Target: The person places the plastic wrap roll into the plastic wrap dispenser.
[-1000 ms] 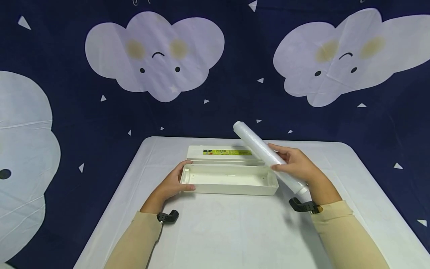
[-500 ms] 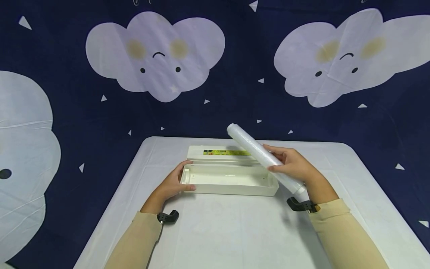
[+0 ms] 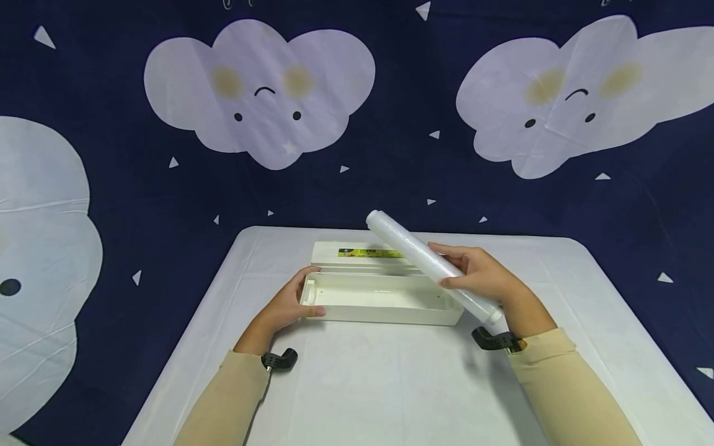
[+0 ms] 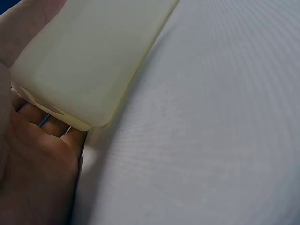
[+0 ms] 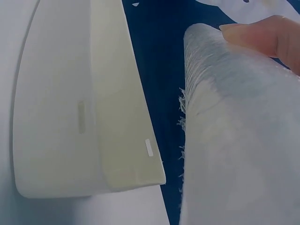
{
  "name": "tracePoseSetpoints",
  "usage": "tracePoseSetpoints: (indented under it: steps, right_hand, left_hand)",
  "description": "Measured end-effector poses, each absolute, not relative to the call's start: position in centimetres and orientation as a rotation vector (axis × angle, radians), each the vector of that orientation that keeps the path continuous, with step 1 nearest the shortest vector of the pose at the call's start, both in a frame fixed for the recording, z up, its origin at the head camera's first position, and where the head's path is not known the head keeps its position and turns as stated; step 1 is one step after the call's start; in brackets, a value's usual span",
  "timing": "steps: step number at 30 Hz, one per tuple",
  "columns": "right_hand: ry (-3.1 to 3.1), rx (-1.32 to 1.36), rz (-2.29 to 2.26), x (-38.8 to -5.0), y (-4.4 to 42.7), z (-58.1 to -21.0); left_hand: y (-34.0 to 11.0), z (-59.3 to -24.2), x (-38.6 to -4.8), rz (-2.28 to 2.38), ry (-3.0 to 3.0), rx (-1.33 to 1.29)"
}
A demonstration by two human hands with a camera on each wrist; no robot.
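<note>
A long cream-white plastic box [image 3: 379,314] lies on the table with its lid [image 3: 329,253] folded open behind it; a yellow-green label runs along the lid. My left hand [image 3: 286,303] grips the box's left end, thumb on the front wall and fingers behind. In the left wrist view that end of the box [image 4: 93,70] sits between thumb and fingers. My right hand [image 3: 482,272] holds a roll of cling film [image 3: 415,251] tilted above the box's right part, its far end up and to the left. In the right wrist view the roll [image 5: 243,131] is close beside the box [image 5: 51,117].
A white cloth covers the table [image 3: 357,384]. Behind it hangs a dark blue curtain [image 3: 413,186] with cloud shapes and small white triangles. A black wrist camera mount [image 3: 279,359] sits on the left wrist, another mount [image 3: 495,339] on the right.
My right hand has shifted left with the roll, bringing the roll further over the box and lowering its far end slightly. My left hand and the box have stayed in place.
</note>
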State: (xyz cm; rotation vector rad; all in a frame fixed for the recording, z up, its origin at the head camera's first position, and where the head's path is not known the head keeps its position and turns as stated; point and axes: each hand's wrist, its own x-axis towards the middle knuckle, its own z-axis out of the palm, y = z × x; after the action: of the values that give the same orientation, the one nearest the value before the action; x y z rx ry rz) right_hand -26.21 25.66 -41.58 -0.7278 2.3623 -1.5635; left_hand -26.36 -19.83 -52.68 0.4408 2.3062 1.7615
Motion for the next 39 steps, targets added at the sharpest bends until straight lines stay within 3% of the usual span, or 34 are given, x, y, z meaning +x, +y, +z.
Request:
tracePoseSetpoints:
  steps: [39]
  right_hand:
    - [2.155, -0.963, -1.499, -26.8, 24.1, -42.1]
  left_hand:
    - [-19.8, -52.5, -26.3, 1.787, 2.282, 0.473]
